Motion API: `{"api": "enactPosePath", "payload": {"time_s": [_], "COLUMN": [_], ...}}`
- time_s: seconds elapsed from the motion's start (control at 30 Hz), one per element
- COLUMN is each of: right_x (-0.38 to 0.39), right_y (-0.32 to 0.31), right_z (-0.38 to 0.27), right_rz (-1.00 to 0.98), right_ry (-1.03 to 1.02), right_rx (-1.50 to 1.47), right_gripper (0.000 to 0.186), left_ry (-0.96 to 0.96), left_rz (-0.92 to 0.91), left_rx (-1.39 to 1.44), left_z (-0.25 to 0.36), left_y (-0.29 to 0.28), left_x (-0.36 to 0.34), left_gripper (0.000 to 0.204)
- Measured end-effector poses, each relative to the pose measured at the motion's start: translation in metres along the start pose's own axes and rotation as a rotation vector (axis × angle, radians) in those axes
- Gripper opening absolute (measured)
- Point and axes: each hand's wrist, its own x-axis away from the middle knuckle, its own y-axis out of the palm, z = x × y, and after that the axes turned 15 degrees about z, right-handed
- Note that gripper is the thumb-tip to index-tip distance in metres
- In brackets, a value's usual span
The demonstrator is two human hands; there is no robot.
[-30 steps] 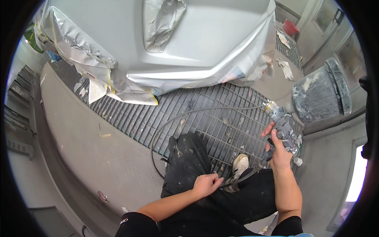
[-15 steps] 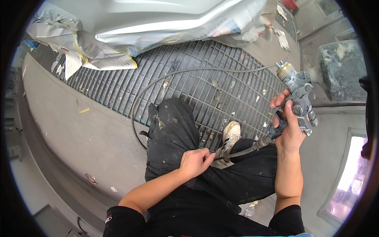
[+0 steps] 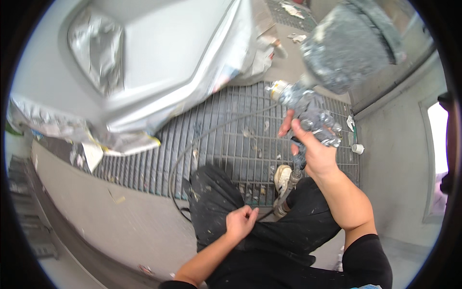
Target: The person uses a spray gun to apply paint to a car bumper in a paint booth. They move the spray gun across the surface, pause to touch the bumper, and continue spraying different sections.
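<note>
While a paint-crusted grey metal spray gun (image 3: 310, 108) is being grasped by the right hand (image 3: 317, 151) above the dark metal floor grating (image 3: 231, 120), its long flexible grey hose (image 3: 284, 198) is being clasped by the curled left hand (image 3: 240, 220) over black, paint-flecked trousers (image 3: 215, 192).

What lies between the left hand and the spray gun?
In the head view, a light shoe and part of the hose, with metal floor grating behind.

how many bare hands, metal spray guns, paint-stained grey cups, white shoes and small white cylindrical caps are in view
Left bare hand and right bare hand: 2
Grey metal spray gun: 1
Paint-stained grey cup: 1
White shoe: 1
Small white cylindrical cap: 1
Total: 6
</note>
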Motion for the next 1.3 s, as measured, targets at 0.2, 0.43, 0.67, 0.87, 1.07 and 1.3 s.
{"api": "enactPosePath", "payload": {"time_s": [0.2,0.43,0.67,0.87,1.07,1.3], "right_x": [-0.0034,-0.0047,-0.0022,-0.0015,-0.0009,0.0007], "right_y": [-0.006,-0.0085,-0.0076,-0.0026,-0.0022,-0.0022], "right_z": [0.005,0.0064,0.0104,0.0097,0.0089,0.0104], "right_rz": [-0.003,-0.015,-0.025,-0.054,-0.086,-0.099], "right_ry": [0.05,0.081,0.052,0.043,0.061,0.071], "right_rx": [-0.074,-0.085,-0.102,-0.086,-0.064,-0.077], "right_gripper": [0.021,0.019,0.019,0.017,0.019,0.02], "left_ry": [-0.081,-0.085,-0.119,-0.058,-0.056,-0.05], "left_rz": [-0.029,-0.078,-0.095,-0.06,-0.041,-0.056], "left_rx": [0.057,0.037,0.06,0.064,0.043,0.022], "left_z": [-0.0048,-0.0053,-0.01,-0.007,-0.0026,-0.0021], "left_y": [0.0033,0.0031,0.0032,0.0021,0.0006,-0.0016], "left_x": [0.0,-0.0027,-0.0007,-0.001,-0.0029,-0.0041], "left_gripper": [0.04,0.039,0.037,0.037,0.04,0.04]}}
